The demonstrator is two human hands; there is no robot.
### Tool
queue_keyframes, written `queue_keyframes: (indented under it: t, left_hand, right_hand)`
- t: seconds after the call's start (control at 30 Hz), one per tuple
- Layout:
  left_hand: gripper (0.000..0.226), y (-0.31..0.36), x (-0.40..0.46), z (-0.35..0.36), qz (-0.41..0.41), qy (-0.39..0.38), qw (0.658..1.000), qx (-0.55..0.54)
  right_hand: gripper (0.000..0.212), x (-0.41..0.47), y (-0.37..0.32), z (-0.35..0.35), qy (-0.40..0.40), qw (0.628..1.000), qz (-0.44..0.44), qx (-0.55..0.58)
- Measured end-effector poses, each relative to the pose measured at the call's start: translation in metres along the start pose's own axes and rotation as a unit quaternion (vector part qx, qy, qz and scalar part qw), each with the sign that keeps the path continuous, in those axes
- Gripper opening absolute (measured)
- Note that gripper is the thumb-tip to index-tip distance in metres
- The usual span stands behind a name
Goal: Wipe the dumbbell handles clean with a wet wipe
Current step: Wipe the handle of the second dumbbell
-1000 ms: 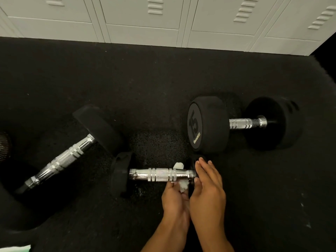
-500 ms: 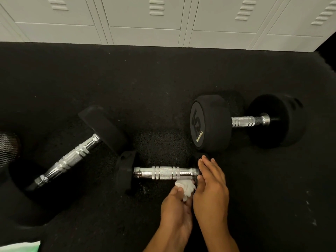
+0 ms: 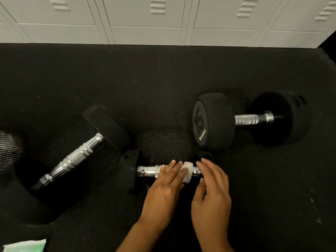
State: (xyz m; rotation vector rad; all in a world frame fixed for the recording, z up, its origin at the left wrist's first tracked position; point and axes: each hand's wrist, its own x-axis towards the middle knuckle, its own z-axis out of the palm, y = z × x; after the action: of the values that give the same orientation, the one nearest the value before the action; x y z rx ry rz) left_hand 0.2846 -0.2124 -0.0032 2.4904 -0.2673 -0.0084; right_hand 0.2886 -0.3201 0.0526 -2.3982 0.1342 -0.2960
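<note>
Dim light leaves the black floor (image 3: 163, 88) murky while pale lockers (image 3: 145, 24) glow brighter; glare glints off chrome dumbbell handles (image 3: 252, 120), the right hand (image 3: 211, 193) slightly blurred, wide-angle edges bowed.

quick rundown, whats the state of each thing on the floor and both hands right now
small dumbbell: lying flat on the floor, handle partly covered by the wipe
wet wipe: bunched, pressed onto the handle's right part
left hand: fingers straight, pressing the wipe on the handle
right hand: fingers relaxed, resting at the handle's right end
15 dumbbell: lying flat, untouched
left dumbbell: lying at an angle, untouched
green pack: at the frame's bottom-left corner, cut off
</note>
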Motion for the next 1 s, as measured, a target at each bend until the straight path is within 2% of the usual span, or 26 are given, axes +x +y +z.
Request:
queue_keyframes:
  t: [0.1, 0.2, 0.27, 0.33, 0.43, 0.5, 0.57, 0.67, 0.73, 0.8, 0.87, 0.93, 1.0]
  left_hand:
    - [0.045, -0.005, 0.001, -0.006, 0.011, -0.023, 1.000, 0.000]
    - [0.048, -0.005, -0.002, -0.018, -0.004, -0.009, 1.000, -0.006]
    - [0.047, -0.001, -0.006, -0.030, -0.014, 0.024, 0.999, -0.026]
    - [0.041, 0.004, -0.011, -0.045, 0.009, 0.061, 0.998, -0.018]
    - [0.036, -0.004, -0.023, -0.063, 0.054, 0.103, 0.992, 0.049]
    - [0.040, -0.020, -0.028, -0.072, 0.043, 0.117, 0.986, 0.113]
    - [0.052, -0.038, -0.031, -0.080, 0.004, 0.094, 0.982, 0.165]
    - [0.062, -0.056, -0.032, -0.085, -0.003, 0.028, 0.987, 0.160]
    - [0.065, -0.059, -0.032, -0.084, -0.001, 0.001, 0.991, 0.136]
    - [0.070, -0.061, -0.032, -0.085, -0.001, -0.014, 0.992, 0.125]
    - [0.089, -0.067, -0.032, -0.086, 0.002, -0.044, 0.991, 0.123]
    - [0.110, -0.073, -0.028, -0.089, -0.001, -0.080, 0.989, 0.127]
    - [0.117, -0.074, -0.025, -0.093, -0.008, -0.092, 0.989, 0.114]
  right_hand:
    - [0.050, -0.017, -0.003, 0.014, 0.021, 0.999, 0.007, 0.045]
    - [0.050, -0.025, 0.002, 0.034, -0.006, 0.999, -0.011, 0.033]
    - [0.041, -0.029, 0.007, 0.047, -0.051, 0.998, -0.035, -0.019]
    - [0.047, -0.028, 0.010, 0.058, -0.087, 0.993, -0.031, -0.079]
    - [0.046, -0.014, 0.010, 0.064, -0.106, 0.983, -0.036, -0.147]
    - [0.039, -0.004, 0.009, 0.065, -0.115, 0.974, -0.053, -0.190]
    - [0.034, -0.003, 0.012, 0.063, -0.112, 0.968, -0.070, -0.213]
    - [0.064, -0.016, 0.019, 0.056, -0.123, 0.968, -0.072, -0.207]
    - [0.073, -0.022, 0.022, 0.053, -0.121, 0.968, -0.071, -0.206]
    - [0.070, -0.020, 0.019, 0.056, -0.106, 0.967, -0.068, -0.219]
    - [0.065, -0.014, 0.011, 0.062, -0.094, 0.966, -0.049, -0.237]
    - [0.067, -0.015, 0.008, 0.063, -0.093, 0.968, -0.031, -0.232]
    - [0.071, -0.024, 0.014, 0.060, -0.090, 0.975, -0.039, -0.199]
